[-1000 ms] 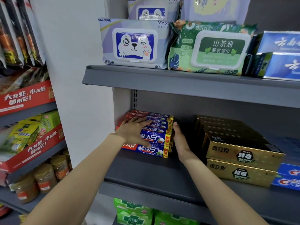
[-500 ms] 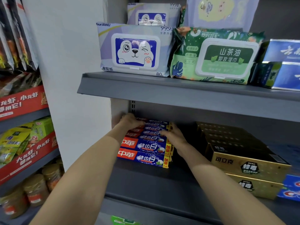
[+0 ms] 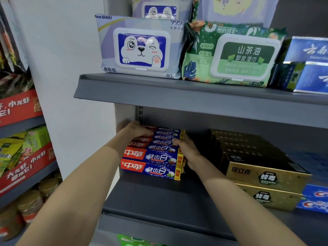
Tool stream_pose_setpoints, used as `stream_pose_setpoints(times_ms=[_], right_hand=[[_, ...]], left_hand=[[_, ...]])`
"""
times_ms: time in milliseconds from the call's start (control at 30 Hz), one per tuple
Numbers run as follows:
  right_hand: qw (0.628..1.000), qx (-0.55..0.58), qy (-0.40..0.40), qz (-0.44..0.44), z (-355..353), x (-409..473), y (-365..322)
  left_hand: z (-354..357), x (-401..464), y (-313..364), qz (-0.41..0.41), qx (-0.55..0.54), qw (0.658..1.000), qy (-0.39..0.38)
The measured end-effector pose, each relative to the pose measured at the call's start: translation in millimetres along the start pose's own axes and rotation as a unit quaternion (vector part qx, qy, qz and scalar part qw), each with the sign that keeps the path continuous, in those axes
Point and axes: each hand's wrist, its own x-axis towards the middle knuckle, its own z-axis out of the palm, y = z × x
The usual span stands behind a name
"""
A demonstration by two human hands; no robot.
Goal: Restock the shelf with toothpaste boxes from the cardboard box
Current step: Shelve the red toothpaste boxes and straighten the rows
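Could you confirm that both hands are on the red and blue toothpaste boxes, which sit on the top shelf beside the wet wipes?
Not quite: both the left hand and the right hand are on the red and blue toothpaste boxes, but the head view shows those boxes on the lower shelf, left of the gold boxes. The wet wipes sit on the shelf above.

Rear toothpaste boxes (image 3: pixel 164 134) — partly hidden beneath the left hand (image 3: pixel 136 129) and right hand (image 3: pixel 186 150). Blue cartons (image 3: pixel 308 64) and blue-and-red boxes (image 3: pixel 316 197) — cut off at the right edge. Left-shelf jars (image 3: pixel 30 203) blurred.
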Motion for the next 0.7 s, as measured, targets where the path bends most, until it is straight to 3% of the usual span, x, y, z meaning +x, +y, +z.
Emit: stream_pose_setpoints(times_ms=[200, 433, 700], right_hand=[[1.0, -0.002, 0.027, -0.016, -12, -21, 7], [1.0, 0.006, 0.004, -0.022, -12, -58, 29], [0.988, -0.133, 0.042, -0.059, 4, -54, 38]], left_hand=[[3, -12, -17, 0.032, 0.05, 0.997, 0.057], [2, -22, -33, -0.03, -0.137, 0.989, 0.042], [7, -28, -25, -0.056, -0.168, 0.984, 0.018]])
